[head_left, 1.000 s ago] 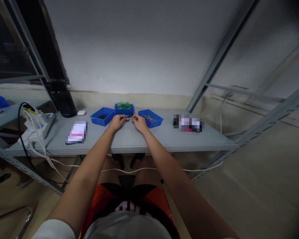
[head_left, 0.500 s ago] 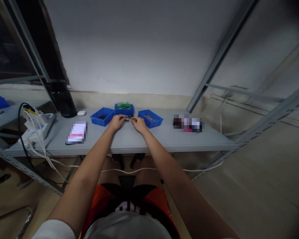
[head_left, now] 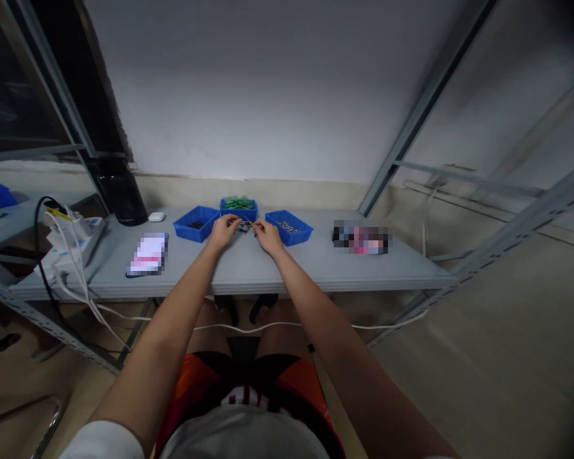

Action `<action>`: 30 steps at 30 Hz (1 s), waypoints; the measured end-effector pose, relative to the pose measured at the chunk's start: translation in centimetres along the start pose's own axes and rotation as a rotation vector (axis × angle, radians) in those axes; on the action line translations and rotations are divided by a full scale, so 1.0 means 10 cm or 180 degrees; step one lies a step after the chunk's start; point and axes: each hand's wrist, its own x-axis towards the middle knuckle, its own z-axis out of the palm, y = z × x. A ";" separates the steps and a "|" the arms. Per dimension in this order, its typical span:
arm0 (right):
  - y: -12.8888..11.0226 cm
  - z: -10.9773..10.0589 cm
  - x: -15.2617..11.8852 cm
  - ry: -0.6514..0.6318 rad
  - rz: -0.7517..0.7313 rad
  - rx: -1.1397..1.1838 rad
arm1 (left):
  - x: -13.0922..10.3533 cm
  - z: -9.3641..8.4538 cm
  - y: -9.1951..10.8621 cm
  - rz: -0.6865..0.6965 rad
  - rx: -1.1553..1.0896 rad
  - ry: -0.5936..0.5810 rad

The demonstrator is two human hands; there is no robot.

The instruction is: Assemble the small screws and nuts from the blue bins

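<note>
My left hand (head_left: 224,231) is closed in a pinch just in front of the green-filled blue bin; what its fingertips hold is too small to make out. Opposite it, my right hand (head_left: 268,236) pinches a thin silvery piece (head_left: 248,220) that points toward the left fingertips. Below and between both hands, a small pile of dark and silvery parts (head_left: 244,227) lies on the grey table. Left of my left hand stands a blue bin (head_left: 183,231) with dark bits inside. Another blue bin (head_left: 300,238), holding small silvery parts, is beside my right hand.
At the back, a blue bin (head_left: 239,215) holds green pieces (head_left: 238,202). A phone (head_left: 148,254), white case (head_left: 156,217), black bottle (head_left: 123,194) and power strip (head_left: 76,245) with cables occupy the table's left. Something blurred (head_left: 362,240) lies right. Metal shelf posts frame both ends.
Both hands have shifted slightly; the left fingers have lifted a little away from the table. A thin silvery piece now shows between the fingertips, above the small pile.
</note>
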 end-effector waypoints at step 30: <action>-0.13 -0.01 -0.03 -0.0100 -0.0101 0.0166 | -0.05 0.00 0.07 0.0099 0.0162 -0.0751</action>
